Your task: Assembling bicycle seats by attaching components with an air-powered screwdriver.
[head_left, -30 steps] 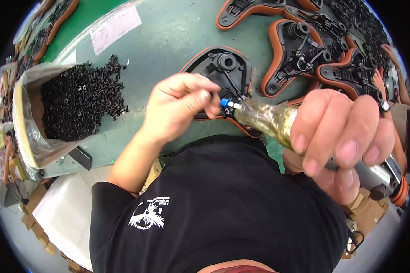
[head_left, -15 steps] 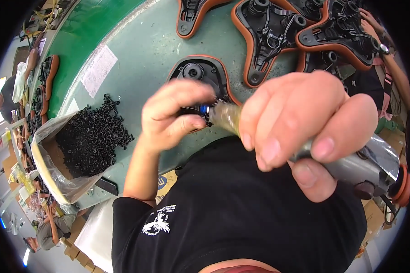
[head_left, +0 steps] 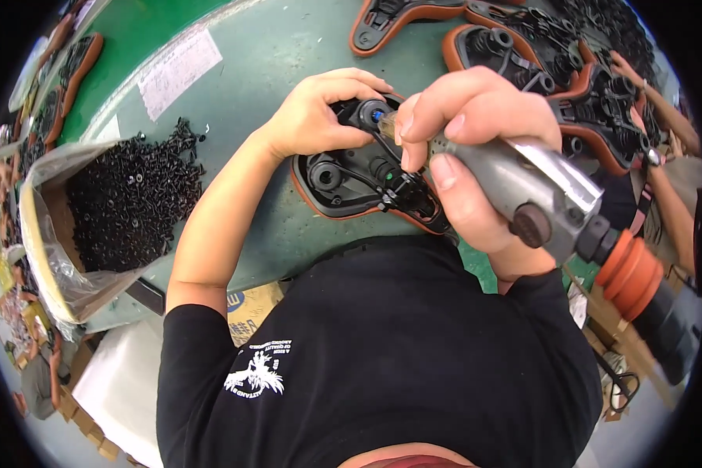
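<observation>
An upturned bicycle saddle (head_left: 351,173), black underneath with an orange-brown rim, lies on the green table in front of me. My left hand (head_left: 312,113) curls round its far end, fingers and thumb about a round spring mount (head_left: 371,115). My right hand (head_left: 476,129) is wrapped round a silver power screwdriver (head_left: 534,187) with an orange collar at its rear. The tool's translucent nose points at that mount, where a small blue part shows. Fingers hide part of the nose, so I cannot tell whether a screw sits there. A second round mount (head_left: 325,176) faces up nearer me.
Left of me, a plastic-lined box (head_left: 43,253) holds a heap of black screws (head_left: 129,203). A paper sheet (head_left: 179,74) lies beyond it. More saddles (head_left: 495,53) crowd the far right, where another person's hand (head_left: 630,70) rests among them.
Both hands have moved away from my body to the saddle's far mount. The screwdriver's nose has left my left fingers and now meets the mount. The saddle has turned and come nearer.
</observation>
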Motion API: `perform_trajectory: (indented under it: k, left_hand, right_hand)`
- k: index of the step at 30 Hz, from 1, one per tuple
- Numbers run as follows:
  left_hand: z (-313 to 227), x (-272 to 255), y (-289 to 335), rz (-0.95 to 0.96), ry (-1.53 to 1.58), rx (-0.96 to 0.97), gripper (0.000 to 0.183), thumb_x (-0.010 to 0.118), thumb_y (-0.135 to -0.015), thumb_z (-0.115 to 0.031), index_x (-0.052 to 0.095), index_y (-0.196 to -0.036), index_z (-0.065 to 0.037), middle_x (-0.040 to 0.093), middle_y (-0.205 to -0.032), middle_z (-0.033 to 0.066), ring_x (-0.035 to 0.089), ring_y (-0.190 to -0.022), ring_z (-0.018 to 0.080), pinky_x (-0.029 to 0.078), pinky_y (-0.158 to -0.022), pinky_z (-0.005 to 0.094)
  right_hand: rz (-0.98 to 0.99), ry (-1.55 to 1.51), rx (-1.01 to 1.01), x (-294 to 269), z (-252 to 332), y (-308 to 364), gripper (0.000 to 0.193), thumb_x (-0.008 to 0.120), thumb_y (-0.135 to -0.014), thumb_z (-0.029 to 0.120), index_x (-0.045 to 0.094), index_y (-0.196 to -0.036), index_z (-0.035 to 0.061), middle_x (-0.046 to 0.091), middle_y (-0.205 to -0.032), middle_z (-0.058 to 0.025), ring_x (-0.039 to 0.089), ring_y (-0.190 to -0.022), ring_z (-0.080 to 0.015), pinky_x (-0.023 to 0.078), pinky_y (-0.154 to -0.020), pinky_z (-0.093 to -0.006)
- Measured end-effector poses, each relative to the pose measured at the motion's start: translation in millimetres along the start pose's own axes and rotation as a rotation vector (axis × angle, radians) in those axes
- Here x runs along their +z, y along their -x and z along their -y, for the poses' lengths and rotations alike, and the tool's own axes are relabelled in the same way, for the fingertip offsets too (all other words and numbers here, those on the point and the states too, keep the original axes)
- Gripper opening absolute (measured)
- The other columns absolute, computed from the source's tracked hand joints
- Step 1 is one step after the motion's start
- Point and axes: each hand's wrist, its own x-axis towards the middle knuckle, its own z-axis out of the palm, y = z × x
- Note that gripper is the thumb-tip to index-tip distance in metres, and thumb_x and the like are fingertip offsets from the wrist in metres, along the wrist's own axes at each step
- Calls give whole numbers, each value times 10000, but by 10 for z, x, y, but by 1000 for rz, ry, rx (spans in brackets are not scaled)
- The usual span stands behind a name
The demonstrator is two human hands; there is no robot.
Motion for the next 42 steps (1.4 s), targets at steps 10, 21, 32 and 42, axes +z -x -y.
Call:
perform_trajectory:
  k: [10, 21, 32, 42]
  left_hand:
    - [97, 104, 123, -120, -9, 12, 371, 839, -678, -102, 733, -1019, -1, 739, -1189, 101, 714, -1080, 288, 576, -937, 383]
    - [-29, -35, 303, -185, -123, 14, 423, 850, -660, -105, 748, -1060, -15, 733, -1198, 150, 721, -1110, 312, 575, -987, 397]
    - [237, -2721, 1164, -1416, -455, -267, 519, 874, -850, -187, 669, -1211, 124, 724, -1179, 197, 692, -1071, 234, 538, -961, 355]
    - [-634, -907, 1790, -240, -951, -870, 257, 802, -780, -206, 706, -930, -20, 688, -1025, 205, 668, -1019, 411, 563, -902, 509]
  right_hand:
    - [75, 90, -4, 99, -346, -112, 194, 611, -865, -80, 536, -986, 52, 670, -880, -144, 657, -736, -228, 586, -784, -432]
    - [15, 8, -62, 118, -35, -147, 279, 652, -943, 41, 484, -1159, 97, 656, -1180, -265, 657, -741, -204, 586, -785, -419]
    - [-662, -247, 237, -346, -555, -409, 169, 606, -906, -71, 568, -1049, 11, 646, -1299, -314, 685, -675, -221, 568, -672, -380]
    - [-753, -287, 735, -435, -1666, -593, 190, 708, -907, 60, 691, -1094, 32, 686, -946, -93, 686, -667, -226, 573, -623, -382]
